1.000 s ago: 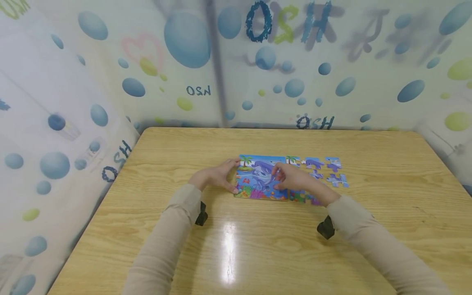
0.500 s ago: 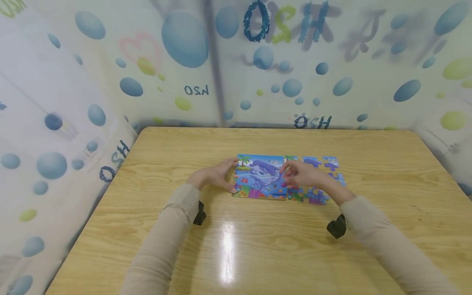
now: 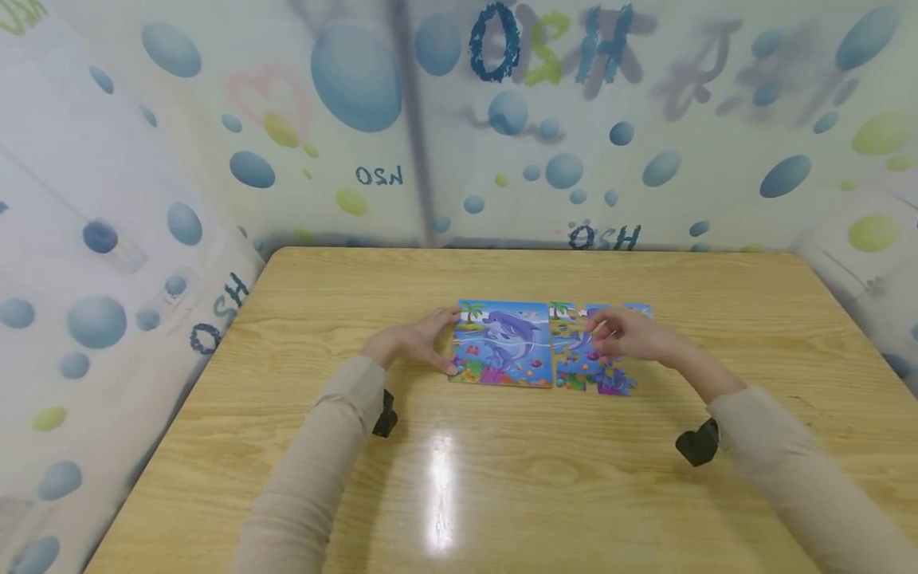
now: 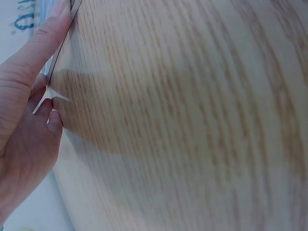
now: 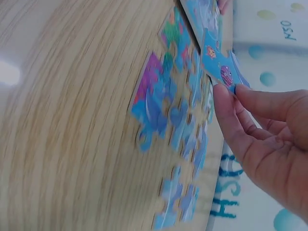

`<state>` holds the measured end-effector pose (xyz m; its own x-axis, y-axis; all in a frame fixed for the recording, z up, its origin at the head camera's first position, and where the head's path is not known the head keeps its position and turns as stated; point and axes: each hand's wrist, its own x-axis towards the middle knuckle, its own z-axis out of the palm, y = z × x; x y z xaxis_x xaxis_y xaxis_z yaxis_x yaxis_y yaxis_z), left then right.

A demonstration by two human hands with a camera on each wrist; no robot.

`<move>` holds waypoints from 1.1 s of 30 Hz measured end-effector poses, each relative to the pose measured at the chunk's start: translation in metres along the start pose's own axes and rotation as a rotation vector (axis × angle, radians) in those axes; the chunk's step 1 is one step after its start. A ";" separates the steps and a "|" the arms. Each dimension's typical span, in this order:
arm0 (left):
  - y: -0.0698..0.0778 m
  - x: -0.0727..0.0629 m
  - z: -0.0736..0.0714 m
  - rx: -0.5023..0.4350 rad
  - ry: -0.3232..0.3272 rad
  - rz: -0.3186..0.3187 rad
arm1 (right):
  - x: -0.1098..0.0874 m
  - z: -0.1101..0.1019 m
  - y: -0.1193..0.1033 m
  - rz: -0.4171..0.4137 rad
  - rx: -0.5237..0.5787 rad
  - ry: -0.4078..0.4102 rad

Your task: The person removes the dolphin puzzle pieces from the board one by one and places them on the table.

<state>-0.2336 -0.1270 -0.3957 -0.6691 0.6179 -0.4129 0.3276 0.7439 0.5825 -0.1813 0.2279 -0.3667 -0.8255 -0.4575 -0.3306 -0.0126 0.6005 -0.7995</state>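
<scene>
In the head view a picture board (image 3: pixel 500 343) with a dolphin scene lies flat on the table. My left hand (image 3: pixel 419 341) is spread along its left edge, thumb at the near corner and fingers at the far one. The left wrist view shows that thumb (image 4: pixel 45 36) against the board's edge. My right hand (image 3: pixel 631 336) is over the pieces right of the board. Between thumb and index finger it pinches a blue jigsaw puzzle piece (image 5: pixel 222 67) with a purple striped fish, held tilted above the table. Several loose puzzle pieces (image 5: pixel 154 103) lie below; the hand hides some in the head view.
The wooden table (image 3: pixel 344 303) reaches back to a patterned wall covering (image 3: pixel 459 119). A pair of pieces (image 5: pixel 173 199) lies apart from the main group in the right wrist view. Dark wrist cameras (image 3: pixel 697 444) hang below both sleeves.
My right hand has moved right, from over the board to above the loose pieces, uncovering the dolphin picture. My left hand stays at the board's left edge. The head view has shifted slightly.
</scene>
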 end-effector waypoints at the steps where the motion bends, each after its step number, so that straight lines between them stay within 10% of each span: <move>1: 0.000 0.001 0.000 0.001 0.000 0.001 | -0.003 -0.003 0.004 0.012 0.001 0.000; 14: -0.001 -0.002 0.001 0.007 0.000 0.009 | -0.053 -0.033 0.053 0.080 0.001 -0.005; 33: -0.005 -0.006 0.000 0.000 -0.002 0.006 | -0.053 -0.029 0.061 0.129 -0.058 0.002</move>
<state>-0.2306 -0.1343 -0.3961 -0.6655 0.6231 -0.4108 0.3319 0.7401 0.5849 -0.1545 0.3078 -0.3839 -0.8235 -0.3728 -0.4276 0.0614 0.6908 -0.7204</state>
